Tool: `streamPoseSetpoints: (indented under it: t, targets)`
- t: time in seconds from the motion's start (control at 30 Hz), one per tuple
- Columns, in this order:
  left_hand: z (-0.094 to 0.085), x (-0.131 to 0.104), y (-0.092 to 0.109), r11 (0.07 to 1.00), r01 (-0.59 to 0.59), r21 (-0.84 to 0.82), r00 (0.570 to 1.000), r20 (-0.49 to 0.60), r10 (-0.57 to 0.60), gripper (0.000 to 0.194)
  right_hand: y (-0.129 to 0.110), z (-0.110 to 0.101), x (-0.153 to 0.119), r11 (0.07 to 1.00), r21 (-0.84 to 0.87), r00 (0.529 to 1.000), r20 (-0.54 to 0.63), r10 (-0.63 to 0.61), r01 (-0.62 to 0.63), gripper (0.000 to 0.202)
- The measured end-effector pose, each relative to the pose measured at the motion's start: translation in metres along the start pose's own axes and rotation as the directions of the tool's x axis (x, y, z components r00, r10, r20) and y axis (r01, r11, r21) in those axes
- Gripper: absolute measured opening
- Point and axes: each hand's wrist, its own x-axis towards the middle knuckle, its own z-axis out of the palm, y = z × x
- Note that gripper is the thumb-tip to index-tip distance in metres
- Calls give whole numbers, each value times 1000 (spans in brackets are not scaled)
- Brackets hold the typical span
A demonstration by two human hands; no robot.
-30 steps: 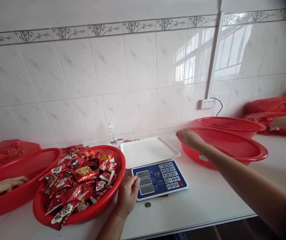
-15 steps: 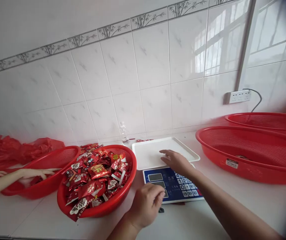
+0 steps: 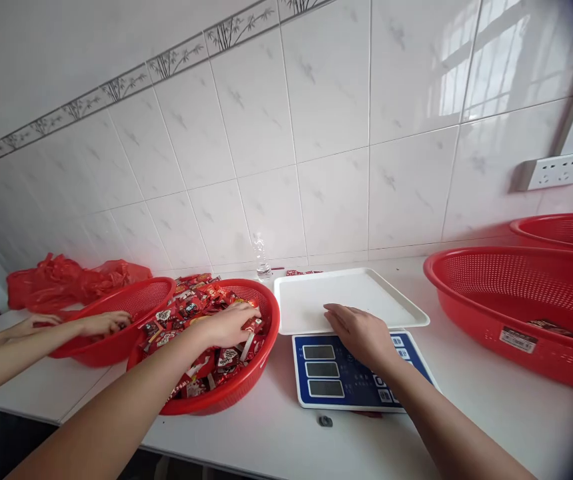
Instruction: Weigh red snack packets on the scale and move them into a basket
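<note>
White counter against a tiled wall.
Left hand, loosely bent, lies on red packets in a basket, grip hidden; right hand, fingers nearly straight, holding nothing visible, is over the scale and white tray.

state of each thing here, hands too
left hand, among packets, grip unclear
right hand, palm down over scale, fingers extended
displays, no readable digits
tray, lying flat
middle basket, heaped with packets
left basket, co-worker's hand inside
front right basket, dark item inside
rear right basket, upright
bottle, upright
red bags, crumpled
power strip, on or off unclear
</note>
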Motion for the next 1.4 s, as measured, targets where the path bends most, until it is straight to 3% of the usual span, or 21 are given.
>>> streamPoseSetpoints:
  t: [0.07,0.2,0.33,0.4,0.47,0.57,0.67,0.73,0.87,0.97,1.23,1.4]
  targets:
    - [4,9,-8,999,-1,44,999,35,0,39,1,0,0,1000,14,1000,-3,-18,18,30]
    - [0,17,-10,979,124,163,991,-78,-113,30,3,-1,0,999,31,999,4,-32,32,30]
    - [-14,18,-17,892,333,305,929,-267,-255,15,2,-3,0,999,34,999,13,-34,33,29]
    - [-20,17,-24,884,385,265,899,-323,-295,10,2,-3,-1,999,41,999,16,-33,32,29]
    - [-22,14,-29,913,385,138,893,-307,-330,11,2,-3,0,998,49,999,20,-34,33,30]
    - [-20,9,-25,947,321,25,939,-137,-315,16,3,-2,0,998,54,999,16,-33,32,30]
    - [-12,6,-9,941,312,130,943,78,-324,21,3,-2,0,998,51,1000,16,-26,26,30]
    - [-4,7,5,909,352,224,916,116,-383,20,3,-2,0,998,49,999,18,-30,29,31]
    - [8,12,21,885,395,248,903,73,-423,35,2,-3,0,998,41,999,14,-38,38,31]
    - [6,13,17,894,390,220,912,46,-408,29,3,-3,0,998,42,999,4,-42,42,32]
    - [-21,8,-22,918,393,57,919,-24,-393,20,0,-5,-1,996,67,999,-10,-52,52,31]
    - [-37,9,-23,920,387,58,917,-129,-378,18,-1,-6,-1,997,66,999,5,-41,41,31]
